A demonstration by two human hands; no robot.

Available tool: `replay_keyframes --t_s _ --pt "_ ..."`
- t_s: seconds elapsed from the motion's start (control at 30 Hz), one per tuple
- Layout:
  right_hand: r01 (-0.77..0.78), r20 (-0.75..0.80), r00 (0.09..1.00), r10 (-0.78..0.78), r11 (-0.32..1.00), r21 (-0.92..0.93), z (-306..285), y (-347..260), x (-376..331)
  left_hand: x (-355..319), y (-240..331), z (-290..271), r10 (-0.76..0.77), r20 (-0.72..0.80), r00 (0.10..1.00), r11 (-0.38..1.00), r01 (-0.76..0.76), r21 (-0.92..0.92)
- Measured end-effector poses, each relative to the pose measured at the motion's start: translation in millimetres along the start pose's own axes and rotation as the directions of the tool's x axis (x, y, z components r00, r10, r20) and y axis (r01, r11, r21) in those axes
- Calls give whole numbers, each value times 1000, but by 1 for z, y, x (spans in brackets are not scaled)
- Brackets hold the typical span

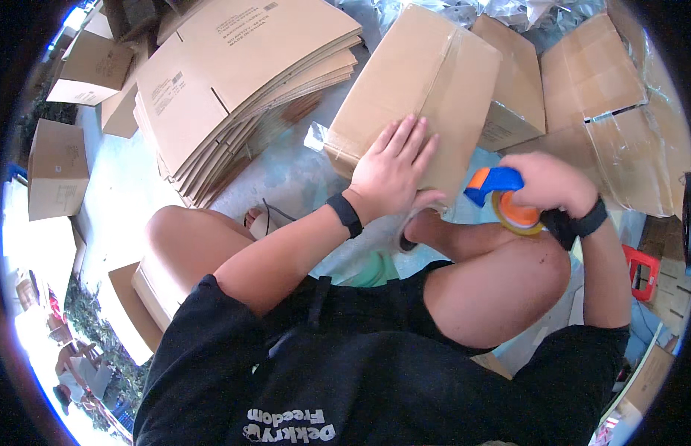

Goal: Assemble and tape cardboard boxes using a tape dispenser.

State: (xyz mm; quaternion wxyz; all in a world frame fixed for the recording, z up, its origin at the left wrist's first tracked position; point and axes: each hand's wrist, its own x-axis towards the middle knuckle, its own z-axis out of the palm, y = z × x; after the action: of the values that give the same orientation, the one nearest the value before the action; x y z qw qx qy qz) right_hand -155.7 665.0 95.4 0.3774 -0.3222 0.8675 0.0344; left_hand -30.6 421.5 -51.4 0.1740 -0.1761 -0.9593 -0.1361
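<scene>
A closed brown cardboard box (397,74) stands tilted in front of me, with clear tape along its top seam. A loose piece of clear tape (315,137) sticks out from its left corner. My left hand (394,167) lies flat on the box's near part, fingers stretched out. To the right of the box, my right hand (550,182) is wrapped round a blue and orange tape dispenser (494,183) loaded with a tape roll. The dispenser is apart from the box, above my right knee. Its handle is mostly hidden by the hand.
Flattened cardboard boxes (226,67) are stacked at the left. More boxes (589,70) stand at the right, with clear plastic (501,9) behind. Small boxes (59,167) stand at the far left. A red plastic object (641,272) lies right of my right arm.
</scene>
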Motion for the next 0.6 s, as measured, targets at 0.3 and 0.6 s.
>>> replay_keyframes --t_s 0.3,0.6 --pt "317 -216 947 -240 814 487 -12 2 3 -3 -9 12 192 -146 970 981 -186 55" --pt "391 285 844 -455 885 253 22 -67 36 -27 -1 24 155 -215 964 988 -156 13"
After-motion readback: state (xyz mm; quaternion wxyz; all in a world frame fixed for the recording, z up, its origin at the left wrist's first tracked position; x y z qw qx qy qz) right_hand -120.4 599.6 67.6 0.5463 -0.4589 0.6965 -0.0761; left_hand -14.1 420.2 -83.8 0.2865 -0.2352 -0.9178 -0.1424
